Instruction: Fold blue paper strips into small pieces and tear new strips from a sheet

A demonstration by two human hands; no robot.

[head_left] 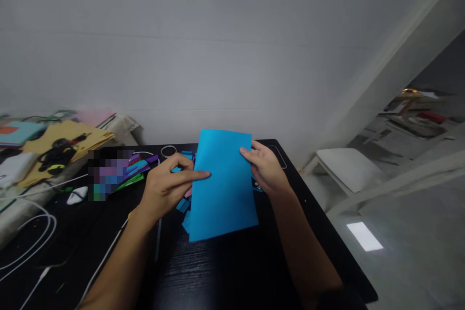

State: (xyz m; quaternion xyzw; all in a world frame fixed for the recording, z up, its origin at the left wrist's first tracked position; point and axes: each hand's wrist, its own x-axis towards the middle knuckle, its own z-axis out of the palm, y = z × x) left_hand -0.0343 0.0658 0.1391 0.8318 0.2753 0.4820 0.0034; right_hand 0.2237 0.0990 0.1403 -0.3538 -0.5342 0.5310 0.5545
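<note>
A bright blue sheet of paper is held up above the black table, tilted slightly, with its left side curving like a fold. My right hand pinches its right edge, thumb on the front and the other fingers behind. At the left edge, my left hand has its index finger stretched over the front of the sheet and the other fingers bent; part of its grip is hidden behind the paper. Small blue paper pieces lie on the table behind the sheet, partly covered by it.
The black table runs up to a grey wall. Left of my hands are colourful papers, a white mouse-like object, white cables and yellow envelopes. A roll of tape or ring lies behind. A white chair stands at right.
</note>
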